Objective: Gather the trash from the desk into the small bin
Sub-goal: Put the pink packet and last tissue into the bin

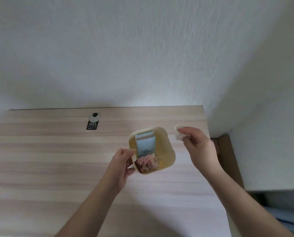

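The right hand (pixel 196 142) pinches a white wad (pixel 178 134) in a closed grip, just right of the bin (pixel 168 142) on the worktop (pixel 57 168). The left hand (pixel 121 164) clasps the bin's near-left wall. Wrappers (pixel 145 152) lie inside. Next, I judge: carry the wad over the rim and let go.

A home room corner: a wood-grain desk (pixel 57 159) set against white textured walls (pixel 142 48).
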